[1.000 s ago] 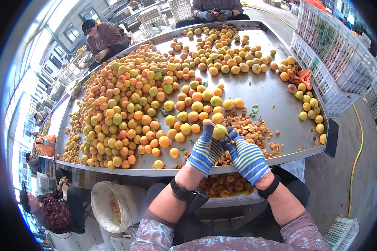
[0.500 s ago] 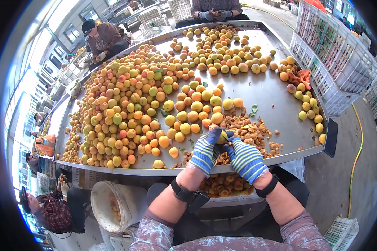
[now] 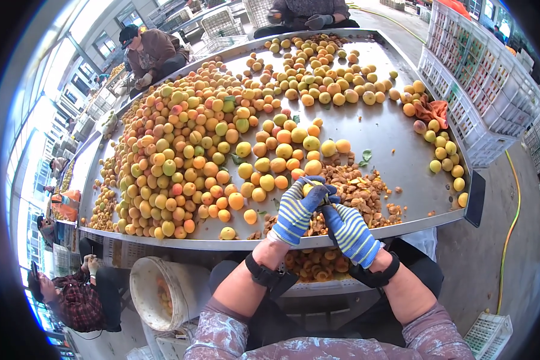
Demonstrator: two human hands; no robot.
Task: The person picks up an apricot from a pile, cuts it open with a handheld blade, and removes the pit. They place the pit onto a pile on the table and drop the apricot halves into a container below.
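Both hands gloved, striped blue and pale yellow with dark fingers, held together above the near rim of the metal table (image 3: pixel 402 141). My left hand (image 3: pixel 295 213) is closed on a yellow fruit (image 3: pixel 308 188); my fingers cover much of it, so its cut or whole state cannot be read. My right hand (image 3: pixel 348 228) sits just beside it, fingers curled in and meeting the left at the fruit. Whether they grip a tool I cannot tell. A black band (image 3: pixel 261 271) is on my left wrist, a dark strap (image 3: pixel 391 271) on my right.

Just beyond my hands: a pile of brown bits (image 3: pixel 360 186), with a green leaf (image 3: pixel 366 155) near its far side. To the left, a large heap (image 3: pixel 174 144) of yellow, orange and reddish fruit covers much of the table. By the right rim, loose fruit and an orange cloth (image 3: pixel 432 112). Below the near rim, between my forearms, a bin (image 3: pixel 324 290) of cut fruit; left of it, a white bucket (image 3: pixel 192 291) with some fruit inside. White crates (image 3: pixel 480 66) stand stacked on the right. One person (image 3: pixel 156 51) sits at far left, another (image 3: pixel 300 11) opposite me.
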